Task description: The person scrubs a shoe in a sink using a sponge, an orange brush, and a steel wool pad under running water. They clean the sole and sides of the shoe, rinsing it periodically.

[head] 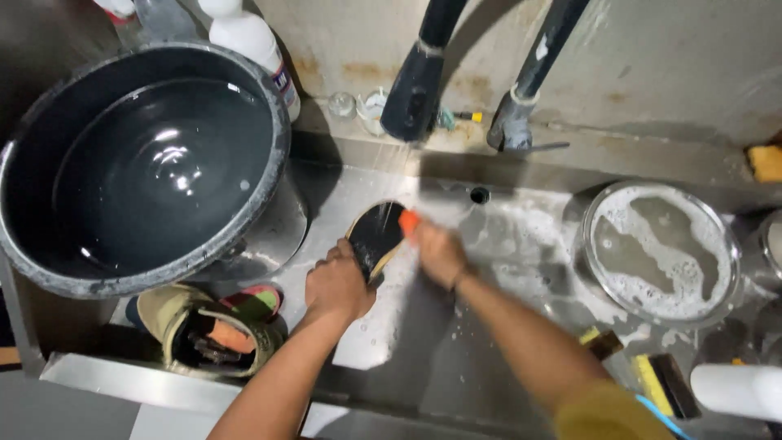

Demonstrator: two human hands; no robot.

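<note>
- Two hands work in the sink (521, 244): the left hand (336, 285) has its grip closed on a dark pan (376, 232), held tilted under the faucet (415, 85).
- Right hand (440, 253) is blurred, its grip wrapped round an orange scrubber (408, 221) touching the pan.
- Pan's lower edge is hidden by fingers.
- Left: large black pot (147, 163); right: soapy lid (660, 253).
- Sponges (652, 379) are cut off by the forearm.

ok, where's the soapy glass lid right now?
Head view, right side: the soapy glass lid lies flat in the steel sink, right of both hands and below the yellow sponge.
</note>
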